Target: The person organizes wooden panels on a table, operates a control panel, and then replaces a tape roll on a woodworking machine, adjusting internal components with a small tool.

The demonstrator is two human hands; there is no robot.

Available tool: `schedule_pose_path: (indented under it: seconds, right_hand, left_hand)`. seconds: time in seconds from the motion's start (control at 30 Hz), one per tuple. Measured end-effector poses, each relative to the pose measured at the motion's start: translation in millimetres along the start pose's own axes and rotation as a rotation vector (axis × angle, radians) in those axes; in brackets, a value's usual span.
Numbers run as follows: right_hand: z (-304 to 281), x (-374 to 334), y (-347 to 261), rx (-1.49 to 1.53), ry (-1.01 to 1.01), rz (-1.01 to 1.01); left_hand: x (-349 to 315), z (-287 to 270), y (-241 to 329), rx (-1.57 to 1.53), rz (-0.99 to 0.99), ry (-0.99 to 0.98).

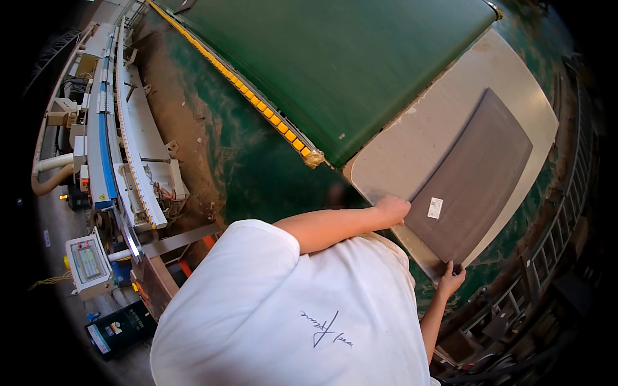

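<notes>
A flat grey-brown panel (473,183) lies at a slant on a pale, round-cornered tabletop (399,151). It bears a small white label (435,208) near its closer end. My left hand (391,211) is closed at the panel's near left corner, its fingertips mostly hidden. At the near right corner, my right hand (452,280) grips the panel's edge, thumb on top and the other fingers partly out of sight. The panel appears to rest on the tabletop along most of its length.
A wide green conveyor belt (309,64) borders the tabletop, with yellow rollers (257,103) along its left side. Machinery with a blue rail (103,148) and a control box (90,260) stands left, above a black container (122,329). A ladder-like rack (547,248) runs along the right.
</notes>
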State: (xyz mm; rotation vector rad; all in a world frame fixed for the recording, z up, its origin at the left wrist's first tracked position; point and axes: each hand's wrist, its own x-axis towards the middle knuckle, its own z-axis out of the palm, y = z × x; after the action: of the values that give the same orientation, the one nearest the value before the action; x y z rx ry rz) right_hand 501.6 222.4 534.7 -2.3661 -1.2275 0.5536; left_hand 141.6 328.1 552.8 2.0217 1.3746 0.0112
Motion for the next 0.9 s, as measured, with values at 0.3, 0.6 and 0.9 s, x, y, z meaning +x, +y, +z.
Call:
schedule_pose_path:
  seconds: [0.3, 0.6, 0.9]
  right_hand:
    - [-2.7, 16.1, 22.3, 0.089, 0.04, 0.143]
    - [10.6, 43.3, 25.9, 0.083, 0.146, 0.026]
    - [15.5, 61.8, 27.6, -0.02, 0.258, 0.066]
  left_hand:
    - [26.4, 0.1, -2.5, -0.12, 0.03, 0.07]
    - [-48.2, -21.1, -70.3, -0.328, -0.094, 0.21]
    - [-53.2, -24.5, -73.0, -0.506, -0.126, 0.224]
